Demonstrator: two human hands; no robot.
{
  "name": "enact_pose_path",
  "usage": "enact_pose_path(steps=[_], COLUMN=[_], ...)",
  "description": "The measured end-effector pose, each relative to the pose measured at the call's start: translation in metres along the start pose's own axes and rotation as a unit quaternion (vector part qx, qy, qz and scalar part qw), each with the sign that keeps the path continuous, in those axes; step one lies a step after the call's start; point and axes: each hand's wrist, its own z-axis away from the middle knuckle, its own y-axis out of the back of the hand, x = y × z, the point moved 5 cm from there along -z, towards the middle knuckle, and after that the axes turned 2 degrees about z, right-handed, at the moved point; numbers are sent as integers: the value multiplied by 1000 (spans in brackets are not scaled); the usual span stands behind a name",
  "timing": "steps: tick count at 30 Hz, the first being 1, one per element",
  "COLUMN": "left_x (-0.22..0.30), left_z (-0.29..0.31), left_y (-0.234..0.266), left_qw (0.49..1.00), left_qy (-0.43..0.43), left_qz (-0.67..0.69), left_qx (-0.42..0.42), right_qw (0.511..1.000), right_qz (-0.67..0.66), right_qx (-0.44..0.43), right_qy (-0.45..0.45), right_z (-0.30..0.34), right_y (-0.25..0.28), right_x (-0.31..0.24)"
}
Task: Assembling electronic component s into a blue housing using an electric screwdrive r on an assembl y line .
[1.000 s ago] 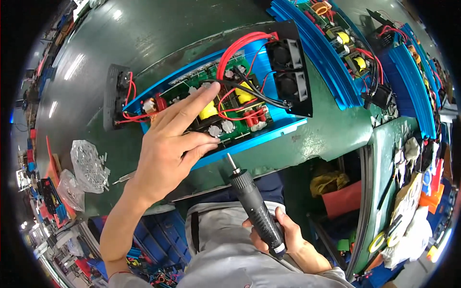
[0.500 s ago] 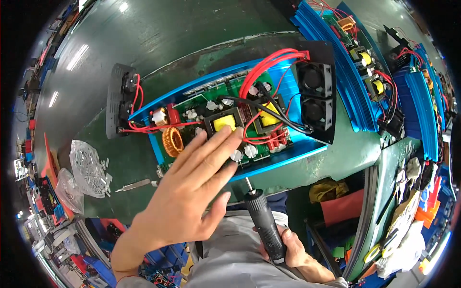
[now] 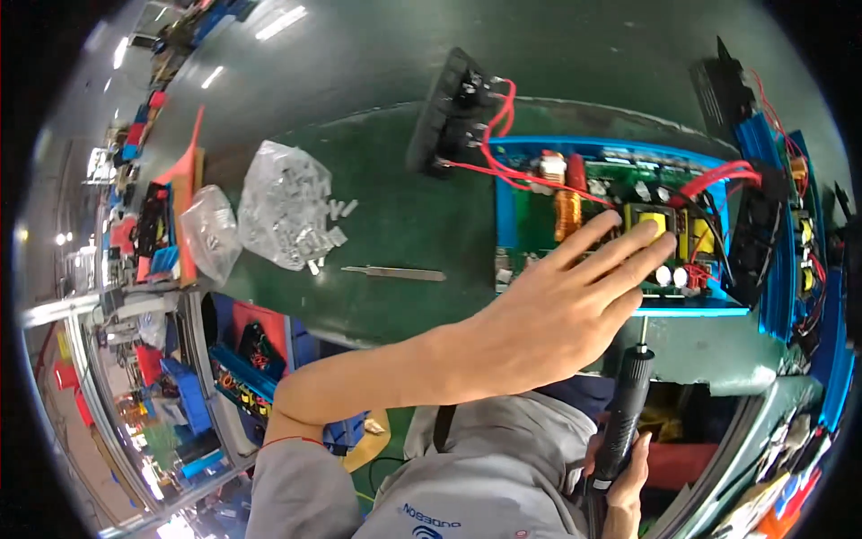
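Note:
A blue metal housing (image 3: 696,312) lies on the bench, holding a green circuit board (image 3: 530,235) with yellow-wrapped transformers, a copper coil (image 3: 567,217) and red wires. My left hand (image 3: 570,301) reaches over its near wall, fingers stretched out and resting on or just above the board's parts. Below the housing, my right hand (image 3: 632,476) wraps round a black power screwdriver (image 3: 627,404). Its bit points up at the outer face of the near wall; whether it touches a screw cannot be made out. A black end panel (image 3: 440,121) hangs off the left end by red wires.
Left on the green bench lie tweezers (image 3: 395,272), a clear bag (image 3: 283,193) spilling small pale pieces, and another clear bag (image 3: 212,235). At the right stand a black fan panel (image 3: 757,238) and more blue housings (image 3: 768,283). An orange-red bin (image 3: 187,220) stands far left.
The view has swung left, so bench things appear further right. My left hand stays over the board, my right on the screwdriver. The screwdriver now leans the other way in the picture.

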Motion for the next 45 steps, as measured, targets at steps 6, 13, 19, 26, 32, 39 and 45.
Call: enact_pose_path(steps=[6,13,19,26,32,39,45], left_x=[-70,-140,-156,-80,-29,-16,2], left_z=[88,186,161,63,16,-1,-10], left_y=[92,100,101,82,35,25,36], left_qw=[925,911,931,932,942,956,983], left_qy=[292,345,302,313,293,238,181], left_qz=[-145,-172,-152,149,162,163,-15], left_qx=[195,145,136,108,-6,-61,-1], right_qw=[992,990,964,973,968,964,984], right_qz=[88,127,217,186,186,195,63], right_qx=[70,-37,-47,-57,-44,-40,-145], right_qy=[63,50,144,125,164,176,87], right_z=[16,0,6,8,9,1,-6], right_y=[11,-10,-26,-35,-33,-34,-36], right_x=[15,24,8,-8,-6,-16,-22])
